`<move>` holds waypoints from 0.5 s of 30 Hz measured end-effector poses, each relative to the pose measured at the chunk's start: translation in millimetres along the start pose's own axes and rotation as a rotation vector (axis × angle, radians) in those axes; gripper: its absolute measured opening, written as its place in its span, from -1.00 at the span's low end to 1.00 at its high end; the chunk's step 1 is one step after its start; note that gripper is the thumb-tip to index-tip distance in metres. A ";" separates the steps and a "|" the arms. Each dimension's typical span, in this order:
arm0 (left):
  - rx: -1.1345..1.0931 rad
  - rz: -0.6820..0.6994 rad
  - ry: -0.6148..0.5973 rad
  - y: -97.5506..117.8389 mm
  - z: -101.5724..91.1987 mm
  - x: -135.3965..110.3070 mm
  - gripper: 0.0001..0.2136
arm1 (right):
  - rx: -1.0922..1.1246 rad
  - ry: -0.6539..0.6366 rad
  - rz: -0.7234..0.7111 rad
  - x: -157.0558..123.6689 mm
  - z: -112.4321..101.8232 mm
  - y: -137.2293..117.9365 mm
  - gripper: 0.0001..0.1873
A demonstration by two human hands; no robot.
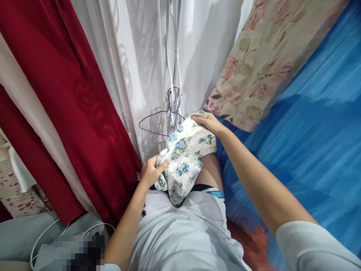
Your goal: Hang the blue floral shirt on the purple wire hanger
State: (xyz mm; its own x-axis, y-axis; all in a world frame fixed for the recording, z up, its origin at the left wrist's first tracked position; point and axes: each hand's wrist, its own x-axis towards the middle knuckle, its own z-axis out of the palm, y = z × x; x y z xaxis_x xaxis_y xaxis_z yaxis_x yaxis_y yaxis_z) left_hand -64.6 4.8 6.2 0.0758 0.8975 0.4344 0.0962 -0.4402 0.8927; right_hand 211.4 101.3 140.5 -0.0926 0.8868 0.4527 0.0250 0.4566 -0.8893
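A white cloth printed with blue flowers (184, 160) lies over my knee, stretched between both hands. My left hand (151, 171) pinches its near left edge, thumb on top. My right hand (207, 122) grips its far corner, fingers curled over the fabric. A purple wire hanger (160, 114) hangs just behind the cloth, against a white curtain (146, 67).
A red curtain (70, 94) hangs on the left. A floral pillow (262, 64) rests on a blue bedsheet (310, 143) to the right. White cables (47, 233) trail along the lower left. My leg in white shorts (180, 229) fills the bottom centre.
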 end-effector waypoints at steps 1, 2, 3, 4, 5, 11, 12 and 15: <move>-0.014 -0.002 0.026 -6.8 -8.2 0.1 -0.66 | 0.001 -0.043 0.028 0.0 6.1 0.9 -0.69; -0.017 -0.004 0.035 -13.6 -17.6 0.4 -0.65 | 0.008 -0.076 0.069 -1.3 10.8 1.0 -0.69; -0.003 -0.009 0.026 -20.2 -27.8 1.4 -0.65 | 0.017 -0.097 0.114 -3.2 13.9 0.7 -0.68; 0.031 -0.018 -0.001 -26.4 -38.5 3.4 -0.64 | 0.027 -0.107 0.156 -5.0 15.6 0.0 -0.68; 0.084 -0.029 -0.040 -32.2 -49.2 6.9 -0.63 | 0.036 -0.110 0.187 -6.2 15.9 -0.9 -0.69; 0.491 0.010 -0.169 -48.2 -102.2 70.1 -0.76 | 0.048 -0.138 0.232 -4.1 8.1 -9.4 -0.72; 0.536 0.023 -0.157 -46.7 -108.0 87.0 -0.82 | 0.034 -0.156 0.231 -3.7 7.9 -11.0 -0.72; 0.581 0.014 -0.130 -37.9 -119.2 139.0 -0.92 | -0.009 -0.050 0.124 -3.6 10.8 -14.0 -0.74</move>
State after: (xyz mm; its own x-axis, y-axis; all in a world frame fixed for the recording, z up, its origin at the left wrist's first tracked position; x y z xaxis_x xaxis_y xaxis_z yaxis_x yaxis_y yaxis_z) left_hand -176.0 149.3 47.1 0.1981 0.8970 0.3952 0.6188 -0.4271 0.6593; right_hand 200.6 90.9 150.6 -0.1381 0.9319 0.3354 0.0482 0.3445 -0.9375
